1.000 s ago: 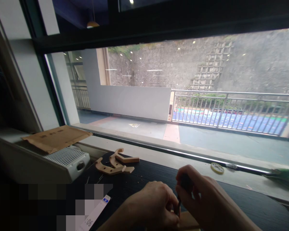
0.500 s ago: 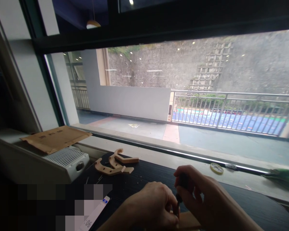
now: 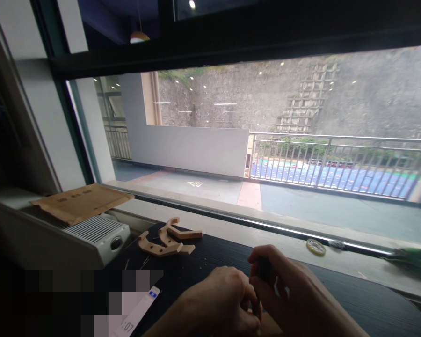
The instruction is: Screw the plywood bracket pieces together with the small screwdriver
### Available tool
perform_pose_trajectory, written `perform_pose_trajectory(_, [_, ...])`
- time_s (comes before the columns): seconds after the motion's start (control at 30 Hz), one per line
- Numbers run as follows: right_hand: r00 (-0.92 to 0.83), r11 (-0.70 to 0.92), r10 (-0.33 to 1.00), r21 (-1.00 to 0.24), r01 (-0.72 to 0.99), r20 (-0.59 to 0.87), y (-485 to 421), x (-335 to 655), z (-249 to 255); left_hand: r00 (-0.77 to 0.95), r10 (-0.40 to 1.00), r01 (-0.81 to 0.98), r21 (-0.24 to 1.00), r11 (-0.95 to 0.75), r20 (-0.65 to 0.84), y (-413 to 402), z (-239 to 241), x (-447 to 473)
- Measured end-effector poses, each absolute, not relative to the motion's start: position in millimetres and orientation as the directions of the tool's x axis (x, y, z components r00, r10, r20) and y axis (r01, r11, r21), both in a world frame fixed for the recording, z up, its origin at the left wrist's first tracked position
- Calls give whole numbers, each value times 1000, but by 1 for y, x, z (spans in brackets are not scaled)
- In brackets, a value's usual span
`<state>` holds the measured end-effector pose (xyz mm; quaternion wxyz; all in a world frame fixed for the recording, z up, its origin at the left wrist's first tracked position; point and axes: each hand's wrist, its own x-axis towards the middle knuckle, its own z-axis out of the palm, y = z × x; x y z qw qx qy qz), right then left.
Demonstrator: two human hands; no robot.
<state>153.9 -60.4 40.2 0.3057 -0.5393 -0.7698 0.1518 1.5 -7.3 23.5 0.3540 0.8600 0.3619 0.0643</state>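
The left hand (image 3: 231, 292) sits between five and six o'clock in the view, back upward, knuckles bent, thumb and fingertips pinched in toward five. The bare left forearm (image 3: 180, 311) points to two o'clock. The right hand (image 3: 280, 283), at five, is curled closed, forefinger arched above the thumb; the bare right forearm (image 3: 331, 313) points to ten.

PASS: dark tabletop (image 3: 214, 255) gave room between wooden hooks (image 3: 159, 247) and left hand (image 3: 226, 295), also right of right hand (image 3: 284, 292) | BLOCKED: both hands crowded near-middle around dark-handled tool (image 3: 264, 270); phone (image 3: 140, 308) flanked left forearm | FAR: yellow ring (image 3: 316, 246) sat on sill (image 3: 228, 228).
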Motion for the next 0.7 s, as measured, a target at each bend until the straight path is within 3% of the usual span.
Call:
perform_pose_trajectory(0.27, [-72, 257, 942, -564, 785, 329, -49, 160, 31, 750, 649, 547, 668, -504, -125, -6, 15, 1])
perform_pose_trajectory(0.53, [-217, 366, 925, -588, 721, 311, -60, 162, 45, 755, 642, 553, 655, -516, -132, -3, 13, 1])
perform_pose_trajectory(0.7, [-115, 285, 941, -562, 777, 318, -54, 163, 34, 768, 630, 534, 662, -526, -119, -2, 9, 0])
